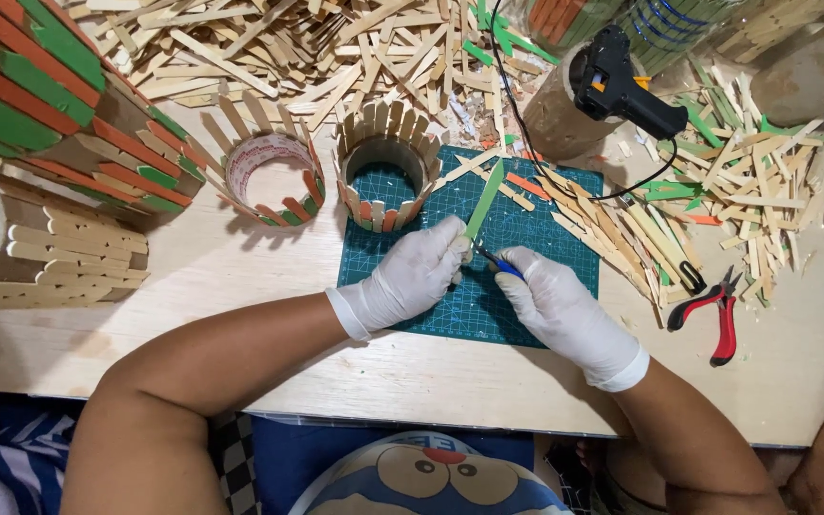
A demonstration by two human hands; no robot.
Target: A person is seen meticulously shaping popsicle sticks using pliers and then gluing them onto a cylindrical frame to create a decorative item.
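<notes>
Head cam, looking down: the gloved left hand [414,274] has its fingers closed around the lower end of a flat green wooden craft stick [484,198], held upright-ish over the dark green cutting mat [550,205]. The gloved right hand [557,307] is curled tight on small blue-handled cutters [498,262], tip touching the stick's base, though I can't quite see the blades. Looks like the trimming step; the next bit calls for a steady pinch and a clean squeeze. Red-handled pliers [714,319] sit off right.

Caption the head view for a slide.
White-gloved left hand holds a green wooden stick while right hand applies blue-handled cutters over a green cutting mat.
</notes>
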